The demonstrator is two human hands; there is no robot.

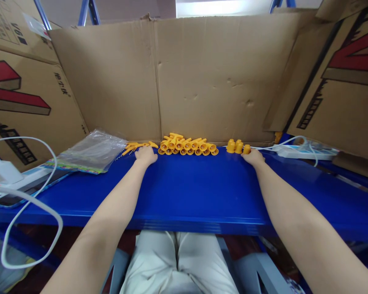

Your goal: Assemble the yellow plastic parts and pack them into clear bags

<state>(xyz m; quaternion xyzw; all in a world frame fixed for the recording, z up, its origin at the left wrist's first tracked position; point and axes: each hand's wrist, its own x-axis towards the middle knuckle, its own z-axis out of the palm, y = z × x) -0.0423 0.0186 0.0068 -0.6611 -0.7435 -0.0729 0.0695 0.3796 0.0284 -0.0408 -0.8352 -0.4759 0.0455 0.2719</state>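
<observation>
In the head view, the left hand [146,156] lies palm down at the far side of the blue table [199,188], its fingers reaching over a loose group of yellow plastic T-shaped handles with thin metal spirals [133,146]. The fingertips are turned away, so I cannot tell whether they grasp one. Just left of this hand lies a clear plastic bag [93,153].

The right hand [254,157] has its fingertips at the nearest of a few yellow plastic bell-shaped caps [231,145]; it touches that cap, but whether the grip is firm I cannot tell. The other caps stand just left of it. Between the two hands, closer to the left, is a stacked row of yellow plastic pieces with open round ends [188,145], against the brown cardboard panel [221,81].

The step in hand looks like picking out one handle and one cap together. The next move seems to call for a fingertip pinch on each and a gentle lift, so that the spirals do not tangle and the neighbouring caps stay upright.
</observation>
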